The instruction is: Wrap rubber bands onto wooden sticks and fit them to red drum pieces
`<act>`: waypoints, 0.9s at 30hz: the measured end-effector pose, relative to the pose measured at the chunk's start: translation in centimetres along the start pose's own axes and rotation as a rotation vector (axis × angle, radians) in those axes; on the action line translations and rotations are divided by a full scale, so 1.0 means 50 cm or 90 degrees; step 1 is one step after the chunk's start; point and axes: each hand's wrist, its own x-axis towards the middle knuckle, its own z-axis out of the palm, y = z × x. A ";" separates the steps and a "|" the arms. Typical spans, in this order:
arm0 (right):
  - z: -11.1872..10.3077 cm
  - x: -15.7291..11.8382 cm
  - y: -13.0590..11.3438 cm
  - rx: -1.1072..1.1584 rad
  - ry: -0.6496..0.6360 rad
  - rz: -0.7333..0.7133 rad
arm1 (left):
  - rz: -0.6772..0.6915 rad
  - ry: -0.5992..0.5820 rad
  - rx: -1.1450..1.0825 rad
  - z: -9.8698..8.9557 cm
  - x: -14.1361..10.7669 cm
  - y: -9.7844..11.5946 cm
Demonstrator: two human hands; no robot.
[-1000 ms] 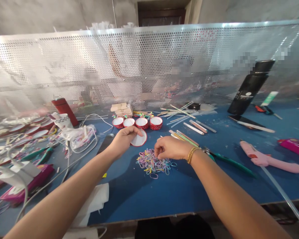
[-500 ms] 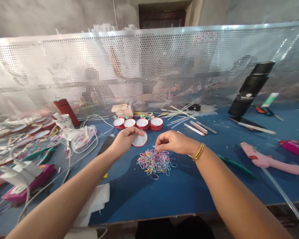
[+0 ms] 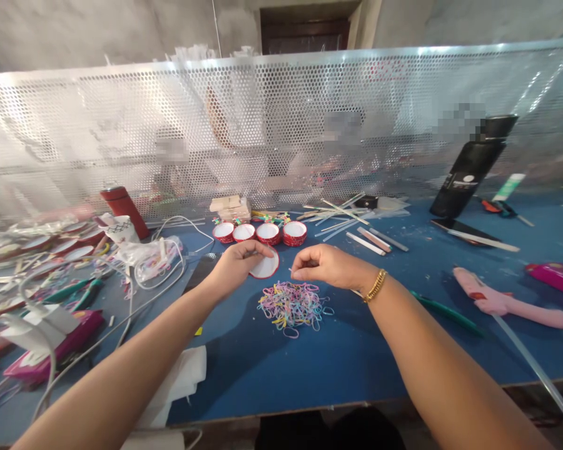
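My left hand (image 3: pixel 241 265) is closed on the edge of a round white disc (image 3: pixel 265 265) with a red rim, and its fingers cover part of the white face. Across from it, my right hand (image 3: pixel 319 265), a gold bracelet at the wrist, is pinched shut. A tiny pale bit shows at its fingertips and looks like a small elastic band (image 3: pixel 290 270), mostly hidden. Just below both hands lies a loose pile of pastel elastic bands (image 3: pixel 293 307) on the blue table. Behind them stand several stacks of red-rimmed white discs (image 3: pixel 268 232).
Glue sticks (image 3: pixel 365 244) lie at the back right. Further right are a black bottle (image 3: pixel 469 172), green tweezers (image 3: pixel 445 312) and a pink glue gun (image 3: pixel 507 303). At left, cables (image 3: pixel 136 312), a red bottle (image 3: pixel 124 209) and clutter. A perforated metal screen (image 3: pixel 281 125) runs behind.
My right hand has lifted slightly off the pile, with the pale bit at its fingertips. My left hand and the disc have shifted slightly to the right.
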 end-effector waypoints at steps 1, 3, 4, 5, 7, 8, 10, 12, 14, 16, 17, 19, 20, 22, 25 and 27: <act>0.000 -0.001 -0.002 -0.022 -0.006 0.006 | 0.003 -0.002 -0.003 0.000 0.000 0.000; 0.000 -0.003 -0.006 -0.096 -0.020 0.040 | 0.007 -0.005 -0.010 0.000 0.000 0.001; 0.000 -0.005 -0.009 -0.139 -0.027 0.064 | 0.008 -0.005 -0.012 0.001 0.001 0.002; -0.001 -0.006 -0.011 -0.178 -0.032 0.088 | 0.007 -0.006 -0.014 0.001 0.001 0.002; -0.002 -0.009 -0.016 -0.229 -0.032 0.116 | 0.003 -0.004 -0.016 0.002 0.002 0.003; -0.002 -0.011 -0.018 -0.239 -0.030 0.118 | 0.001 -0.003 -0.016 0.003 0.002 0.003; -0.001 -0.011 -0.021 -0.232 -0.027 0.099 | -0.001 -0.003 -0.015 0.003 0.001 0.003; 0.005 -0.010 -0.020 -0.202 -0.046 0.075 | -0.002 -0.005 -0.011 0.003 0.001 0.003; 0.013 -0.006 -0.018 -0.187 -0.084 0.065 | -0.003 -0.008 -0.005 0.002 0.001 0.003; 0.022 -0.003 -0.015 -0.208 -0.109 0.070 | -0.004 -0.008 -0.001 0.003 0.001 0.002; 0.026 -0.002 -0.015 -0.225 -0.115 0.073 | -0.004 -0.008 -0.001 0.003 0.001 0.002; 0.030 -0.002 -0.017 -0.243 -0.114 0.072 | -0.002 -0.005 0.000 0.003 0.001 0.001; 0.029 -0.003 -0.019 -0.239 -0.106 0.067 | 0.000 -0.004 0.001 0.003 0.002 0.001; 0.025 -0.006 -0.025 -0.203 -0.076 0.045 | 0.003 -0.004 0.009 0.002 0.002 0.000; 0.017 -0.008 -0.033 -0.103 -0.010 0.014 | 0.011 -0.009 0.017 -0.001 0.001 -0.002; 0.017 -0.008 -0.037 -0.042 0.035 0.006 | 0.015 -0.021 0.011 -0.001 -0.001 -0.001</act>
